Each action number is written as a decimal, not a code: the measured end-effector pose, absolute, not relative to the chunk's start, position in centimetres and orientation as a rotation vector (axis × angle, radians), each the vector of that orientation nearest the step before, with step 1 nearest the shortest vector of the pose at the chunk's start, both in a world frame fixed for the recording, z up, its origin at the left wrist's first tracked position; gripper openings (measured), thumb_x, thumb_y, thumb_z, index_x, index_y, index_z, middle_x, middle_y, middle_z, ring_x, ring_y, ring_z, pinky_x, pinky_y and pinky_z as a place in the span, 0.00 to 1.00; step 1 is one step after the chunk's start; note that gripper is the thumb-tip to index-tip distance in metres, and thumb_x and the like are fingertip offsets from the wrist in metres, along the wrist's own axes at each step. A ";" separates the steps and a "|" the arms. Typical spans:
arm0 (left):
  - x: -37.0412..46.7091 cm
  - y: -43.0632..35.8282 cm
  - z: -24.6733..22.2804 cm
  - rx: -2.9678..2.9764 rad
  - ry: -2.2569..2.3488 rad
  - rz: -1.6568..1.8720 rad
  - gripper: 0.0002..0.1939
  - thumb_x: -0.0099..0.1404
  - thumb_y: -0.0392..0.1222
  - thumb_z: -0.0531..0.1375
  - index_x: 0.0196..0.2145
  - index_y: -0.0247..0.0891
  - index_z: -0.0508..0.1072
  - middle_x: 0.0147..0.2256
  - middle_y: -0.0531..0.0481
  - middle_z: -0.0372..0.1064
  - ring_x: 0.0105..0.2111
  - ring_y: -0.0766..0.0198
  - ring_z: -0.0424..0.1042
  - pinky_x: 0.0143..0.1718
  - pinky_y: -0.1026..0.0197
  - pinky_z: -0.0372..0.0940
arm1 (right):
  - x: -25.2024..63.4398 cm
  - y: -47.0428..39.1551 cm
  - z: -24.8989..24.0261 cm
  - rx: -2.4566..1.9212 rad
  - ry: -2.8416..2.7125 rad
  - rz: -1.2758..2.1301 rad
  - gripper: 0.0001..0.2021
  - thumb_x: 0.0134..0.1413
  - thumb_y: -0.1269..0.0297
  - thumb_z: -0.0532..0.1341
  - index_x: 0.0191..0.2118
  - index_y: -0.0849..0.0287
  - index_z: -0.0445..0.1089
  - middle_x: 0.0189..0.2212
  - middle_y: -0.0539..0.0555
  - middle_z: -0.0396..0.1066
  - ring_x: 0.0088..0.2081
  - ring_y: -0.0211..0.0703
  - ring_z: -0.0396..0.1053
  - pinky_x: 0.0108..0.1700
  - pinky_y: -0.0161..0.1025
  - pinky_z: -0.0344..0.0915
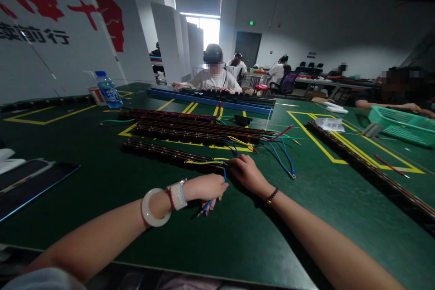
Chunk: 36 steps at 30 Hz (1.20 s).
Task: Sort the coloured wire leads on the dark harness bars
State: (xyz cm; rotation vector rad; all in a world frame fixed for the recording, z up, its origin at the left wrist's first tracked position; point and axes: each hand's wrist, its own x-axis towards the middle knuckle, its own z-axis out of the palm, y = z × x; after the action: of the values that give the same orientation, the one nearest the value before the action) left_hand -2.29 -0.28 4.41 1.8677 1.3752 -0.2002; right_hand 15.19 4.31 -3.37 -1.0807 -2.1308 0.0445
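My left hand is closed around a blue wire, whose bare lug end pokes out below the fingers. The wire's upper part runs to the right end of a long black strip lined with copper-coloured bars. At that same end, the bent fingers of my right hand are closed on the strip; their tips are partly hidden. A yellow-green wire with a ring lug lies along the strip's top. Just behind it rest several similar strips, with red, yellow, green and blue wires hanging off their right ends.
A blue rail crosses the table's far side, where a person in a headset sits. Left are a blue-capped bottle and a dark flat panel. On the right lie another long strip, a red wire and a green basket.
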 end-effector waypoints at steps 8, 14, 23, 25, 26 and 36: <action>-3.2 -1.1 3.6 2.750 1.768 -0.168 0.19 0.65 0.35 0.43 0.45 0.26 0.69 0.32 0.29 0.68 0.33 0.44 0.70 0.34 0.49 0.60 | 15.2 4.2 -3.1 -1.198 -2.084 -0.014 0.11 0.59 0.64 0.55 0.45 0.57 0.70 0.40 0.55 0.63 0.42 0.38 0.57 0.46 0.36 0.53; -2.5 -1.3 3.6 2.730 2.050 -0.266 0.22 0.63 0.27 0.39 0.43 0.26 0.69 0.36 0.29 0.66 0.36 0.45 0.69 0.35 0.52 0.59 | 15.2 4.6 -3.3 -1.312 -2.029 -0.002 0.11 0.57 0.64 0.57 0.45 0.57 0.70 0.39 0.54 0.64 0.41 0.39 0.57 0.44 0.36 0.52; -1.7 -2.5 3.7 2.614 2.011 0.140 0.21 0.63 0.48 0.53 0.43 0.24 0.69 0.37 0.26 0.64 0.37 0.44 0.66 0.39 0.52 0.58 | 15.4 5.2 -3.6 -1.212 -2.060 0.078 0.09 0.59 0.64 0.56 0.40 0.60 0.72 0.36 0.54 0.65 0.38 0.35 0.58 0.43 0.33 0.52; -1.4 -2.8 3.8 2.589 2.006 0.201 0.23 0.64 0.49 0.51 0.43 0.23 0.69 0.37 0.26 0.64 0.37 0.45 0.66 0.38 0.54 0.58 | 15.3 5.2 -3.7 -1.141 -2.101 0.090 0.10 0.60 0.63 0.56 0.41 0.60 0.72 0.36 0.54 0.66 0.39 0.34 0.59 0.43 0.32 0.52; -1.3 -2.9 3.8 2.571 2.000 0.257 0.23 0.65 0.49 0.51 0.43 0.23 0.69 0.37 0.26 0.64 0.37 0.46 0.67 0.38 0.54 0.58 | 15.3 5.2 -3.7 -1.112 -2.123 0.092 0.10 0.60 0.63 0.56 0.41 0.60 0.71 0.36 0.54 0.66 0.39 0.34 0.59 0.44 0.32 0.52; -1.4 -3.0 2.5 2.471 2.035 0.221 0.35 0.66 0.50 0.49 0.62 0.18 0.51 0.26 0.31 0.65 0.29 0.47 0.69 0.35 0.50 0.59 | 15.2 5.1 -3.6 -1.070 -2.152 0.101 0.11 0.59 0.60 0.56 0.42 0.59 0.71 0.35 0.54 0.65 0.39 0.33 0.60 0.44 0.30 0.54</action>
State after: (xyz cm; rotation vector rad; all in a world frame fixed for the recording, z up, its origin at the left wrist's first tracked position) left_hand -1.40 -3.01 2.46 2.4713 2.0352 0.2211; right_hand 15.17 5.10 -3.63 -1.0700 -2.1517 0.1006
